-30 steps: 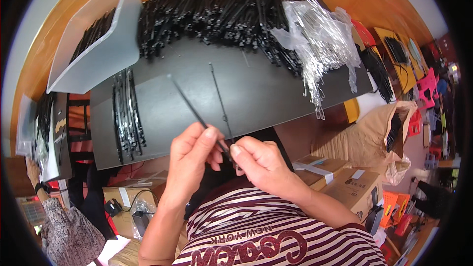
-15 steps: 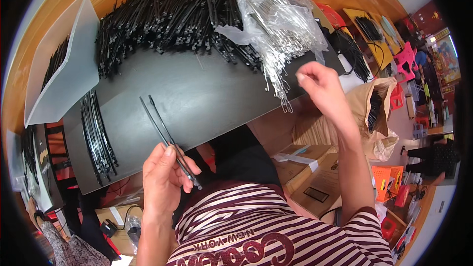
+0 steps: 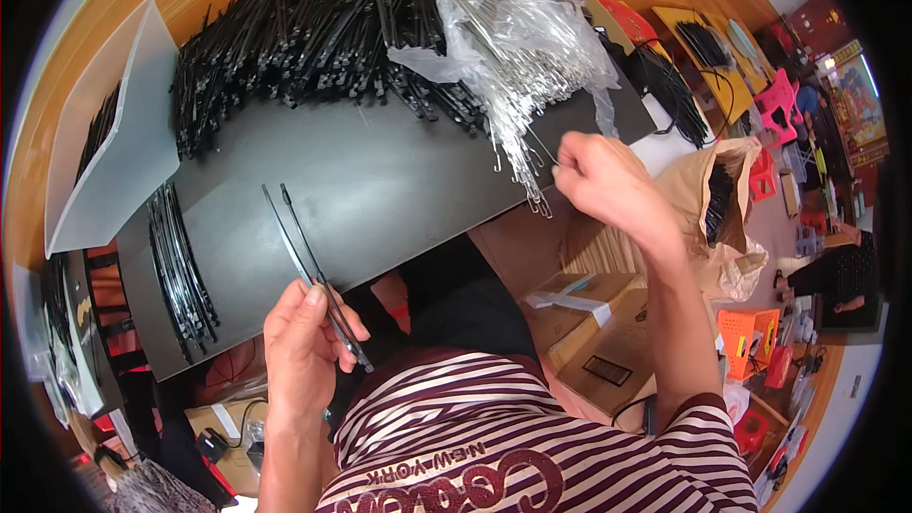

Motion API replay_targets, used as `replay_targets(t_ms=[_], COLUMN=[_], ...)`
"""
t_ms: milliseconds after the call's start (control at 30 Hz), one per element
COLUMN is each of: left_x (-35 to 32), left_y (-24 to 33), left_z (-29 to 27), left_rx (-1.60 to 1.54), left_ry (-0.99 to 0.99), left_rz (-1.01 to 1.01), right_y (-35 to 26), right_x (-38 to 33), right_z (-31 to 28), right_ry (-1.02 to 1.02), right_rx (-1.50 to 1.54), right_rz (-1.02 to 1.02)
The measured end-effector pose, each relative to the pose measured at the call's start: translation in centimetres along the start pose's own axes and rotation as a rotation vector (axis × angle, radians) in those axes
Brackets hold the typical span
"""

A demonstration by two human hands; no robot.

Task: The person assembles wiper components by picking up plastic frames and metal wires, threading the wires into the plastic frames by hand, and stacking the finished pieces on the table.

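My left hand [image 3: 302, 328] is closed around two thin black strips [image 3: 302, 237], whose far ends stand apart above the near edge of the dark table [image 3: 399, 180]. Closed in a pinch, my right hand [image 3: 608, 180] has a thin silvery wire [image 3: 541, 145] at its fingertips. It is beside a heap of shiny metal wires [image 3: 518, 85] with looped ends, some jutting past the table edge. A clear plastic bag [image 3: 565, 24] partly wraps that heap. A large pile of black strips [image 3: 304, 43] covers the back of the table.
A smaller bundle of black strips [image 3: 180, 275] lies at the table's left, near a translucent panel [image 3: 119, 133]. Cardboard boxes [image 3: 603, 342] and a brown paper sack [image 3: 689, 180] stand at the right. An orange basket [image 3: 746, 337] and another person [image 3: 831, 271] are farther right.
My right hand has moved slightly left and down toward the wire ends, and a thin wire now shows at its fingertips. The left hand still holds the two black strips.
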State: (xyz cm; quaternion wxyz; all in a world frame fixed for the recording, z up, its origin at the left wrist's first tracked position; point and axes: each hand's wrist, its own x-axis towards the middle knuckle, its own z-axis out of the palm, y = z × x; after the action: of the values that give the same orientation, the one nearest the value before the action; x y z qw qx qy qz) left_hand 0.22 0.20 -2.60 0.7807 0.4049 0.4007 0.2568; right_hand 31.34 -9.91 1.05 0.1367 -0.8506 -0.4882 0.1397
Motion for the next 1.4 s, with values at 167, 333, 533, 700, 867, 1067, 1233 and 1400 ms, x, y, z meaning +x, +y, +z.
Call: replay_targets(t_ms=[167,333,533,700,867,1067,1233,1400], left_x=[-0.2,-0.8,-0.3,-0.2,-0.2,-0.3,0.0,-0.1], left_y=[0.0,-0.5,-0.9,-1.0,-1.1,-0.5,-0.3,0.4], left_z=[0.7,1.8,2.6,2.5,2.6,2.7,2.0,2.6], left_rx=[0.032,0.083,0.066,0.096,0.111,0.073,0.044,0.060], left_ry=[-0.001,-0.037,-0.172,-0.108,-0.115,-0.068,-0.039,-0.102], left_rz=[0.023,0.032,-0.010,0.014,0.025,0.098,0.186,0.175], right_y=[-1.0,-2.2,-0.8,1.0,0.6,-1.0,0.4,-2.4], right_x=[3.1,2.6,-1.1,-3.8,-3.1,-3.4,-6.8,-6.4], right_z=[1.3,-2.0,-5.0,-4.7,-2.7,-3.9,-6.3,-3.4], right_ry=[0.150,0.061,-0.008,0.022,0.057,-0.002,-0.089,-0.330], right_rx=[-0.090,0.084,0.026,0.039,-0.009,-0.054,0.077,0.256], right_rz=[-0.032,-0.010,0.025,-0.058,-0.126,-0.025,0.106,-0.341])
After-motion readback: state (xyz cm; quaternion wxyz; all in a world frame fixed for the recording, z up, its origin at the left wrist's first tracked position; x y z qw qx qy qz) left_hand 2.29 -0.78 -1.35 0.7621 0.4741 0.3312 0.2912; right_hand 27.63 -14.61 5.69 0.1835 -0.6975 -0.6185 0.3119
